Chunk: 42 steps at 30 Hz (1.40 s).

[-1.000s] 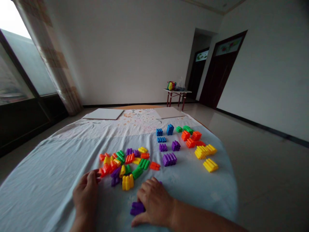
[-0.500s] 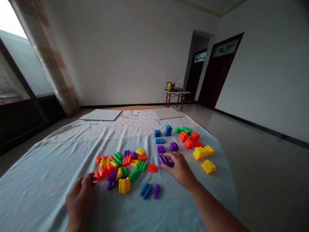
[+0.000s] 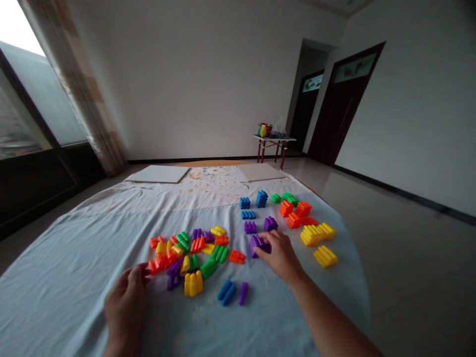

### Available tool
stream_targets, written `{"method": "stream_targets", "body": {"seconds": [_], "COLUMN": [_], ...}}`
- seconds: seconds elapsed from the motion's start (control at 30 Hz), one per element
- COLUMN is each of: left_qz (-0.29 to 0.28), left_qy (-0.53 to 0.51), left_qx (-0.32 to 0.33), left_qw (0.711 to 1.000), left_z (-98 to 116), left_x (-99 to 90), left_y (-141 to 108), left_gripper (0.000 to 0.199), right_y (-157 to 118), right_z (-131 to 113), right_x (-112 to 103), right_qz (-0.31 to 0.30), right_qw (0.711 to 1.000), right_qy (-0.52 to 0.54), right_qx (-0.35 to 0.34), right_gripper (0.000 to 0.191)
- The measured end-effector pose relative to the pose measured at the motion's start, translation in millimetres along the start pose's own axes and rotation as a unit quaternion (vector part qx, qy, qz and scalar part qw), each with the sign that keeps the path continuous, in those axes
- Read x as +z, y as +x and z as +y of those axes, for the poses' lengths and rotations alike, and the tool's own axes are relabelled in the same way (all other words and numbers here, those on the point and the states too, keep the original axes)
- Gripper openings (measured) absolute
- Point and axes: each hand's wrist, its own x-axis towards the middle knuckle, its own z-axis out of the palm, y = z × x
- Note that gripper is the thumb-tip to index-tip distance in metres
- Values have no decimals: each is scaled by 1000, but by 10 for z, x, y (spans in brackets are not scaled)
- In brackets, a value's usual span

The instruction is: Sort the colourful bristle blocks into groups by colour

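Observation:
My right hand (image 3: 278,253) is closed round a purple block stack (image 3: 257,245) on the cloth-covered table (image 3: 74,258). Two more purple stacks (image 3: 250,227) lie just behind it. At the left edge of a mixed pile of orange, yellow, green and purple blocks (image 3: 193,285), my left hand (image 3: 128,297) has its fingertips by an orange block (image 3: 153,267); whether it grips anything is hidden. Between the hands lie blue pieces (image 3: 226,292), a single purple piece (image 3: 243,293) and an orange block (image 3: 237,257).
Blue stacks (image 3: 262,199), green blocks (image 3: 289,199), orange stacks (image 3: 303,208) and yellow stacks (image 3: 325,256) stand at the back right. Two flat boards, one white (image 3: 159,173) and one beige (image 3: 260,172), lie at the far edge. A small table (image 3: 275,138) stands beyond.
The purple block stack at my right hand has been turned more upright and shifted slightly. The view has tilted a little; my left hand stays by the pile.

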Motion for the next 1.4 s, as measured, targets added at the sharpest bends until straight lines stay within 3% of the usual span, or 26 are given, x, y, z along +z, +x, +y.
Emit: {"method": "stream_targets", "body": {"seconds": [0.1, 0.17, 0.37, 0.53, 0.63, 0.83, 1.0, 1.17, 1.3, 1.4], "left_qz": [5, 3, -2, -6, -8, -10, -9, -9, -9, -10], "left_qy": [-11, -26, -50, -50, -47, -52, -53, -52, -57, -60], "left_qx": [4, 6, 13, 17, 27, 33, 43, 48, 53, 57], "left_qw": [1000, 1000, 999, 999, 999, 998, 998, 997, 997, 997], "left_z": [-3, 9, 92, 99, 77, 36, -4, -21, -1, -1], "left_x": [12, 22, 19, 3, 2, 19, 30, 43, 41, 32], "left_y": [-3, -18, -84, -96, -95, -83, -62, -56, -67, -67], "left_gripper": [35, 35, 35, 35, 38, 40, 42, 41, 39, 39], "right_y": [-34, -83, -252, -317, -338, -368, -310, -55, 199, 307], "right_z": [-46, -137, -391, -358, -321, -295, -380, -774, -1208, -1448], "right_x": [2, 8, -24, -86, -54, 93, 108, 255, 602, 870], "right_qz": [38, 25, -197, -284, -312, -305, -280, -220, -203, -221], "right_qw": [998, 995, 952, 928, 921, 930, 937, 942, 932, 932], "right_qy": [45, 92, 195, 196, 199, 188, 182, 179, 161, 116], "right_qx": [-16, -38, -132, -142, -127, -86, -99, -180, -251, -262], "right_gripper": [26, 22, 18, 40, 41, 23, 24, 18, 20, 25]}}
